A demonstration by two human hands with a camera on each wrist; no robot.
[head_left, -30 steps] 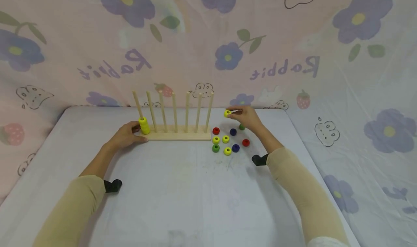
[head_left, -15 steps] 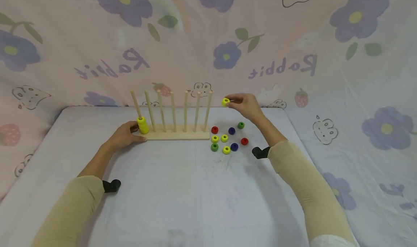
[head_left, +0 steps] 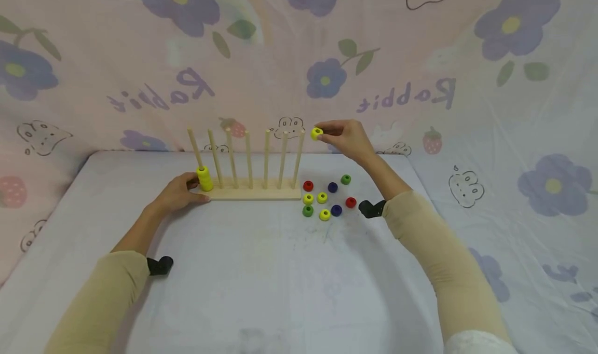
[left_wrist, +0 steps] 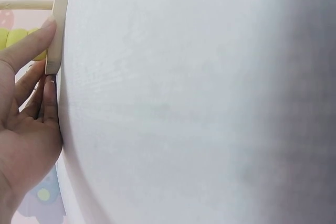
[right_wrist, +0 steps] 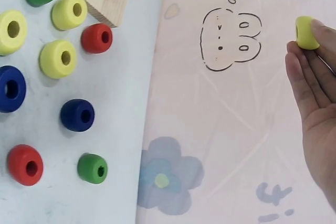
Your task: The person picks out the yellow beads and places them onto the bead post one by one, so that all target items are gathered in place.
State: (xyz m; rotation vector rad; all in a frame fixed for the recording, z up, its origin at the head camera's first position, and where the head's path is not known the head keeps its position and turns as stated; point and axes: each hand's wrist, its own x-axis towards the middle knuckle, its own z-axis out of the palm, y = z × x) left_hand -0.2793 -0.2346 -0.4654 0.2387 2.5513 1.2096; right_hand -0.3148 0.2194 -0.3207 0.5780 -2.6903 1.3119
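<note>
Between thumb and fingers, my right hand (head_left: 347,138) pinches a yellow bead (head_left: 316,134). It is raised just right of the top of the rightmost peg, apart from it; the right wrist view also has this bead (right_wrist: 306,33) near the peg's tip. My left hand (head_left: 179,193) grips the left end of a wooden peg rack (head_left: 254,193), its thumb on the front edge and fingers around the end. Several upright pegs rise from the rack. Yellow beads (head_left: 204,179) are stacked on the leftmost peg; the other pegs are bare.
Loose beads lie right of the rack: red beads (head_left: 351,202), blue beads (head_left: 336,210), green beads (head_left: 345,179) and yellow beads (head_left: 324,215). A white cloth covers the table (head_left: 233,271). Behind it hangs a patterned curtain (head_left: 261,84).
My right hand has lifted the yellow bead up from beside the loose beads and shifted it slightly left, to peg-top height. The left hand has kept its grip on the rack.
</note>
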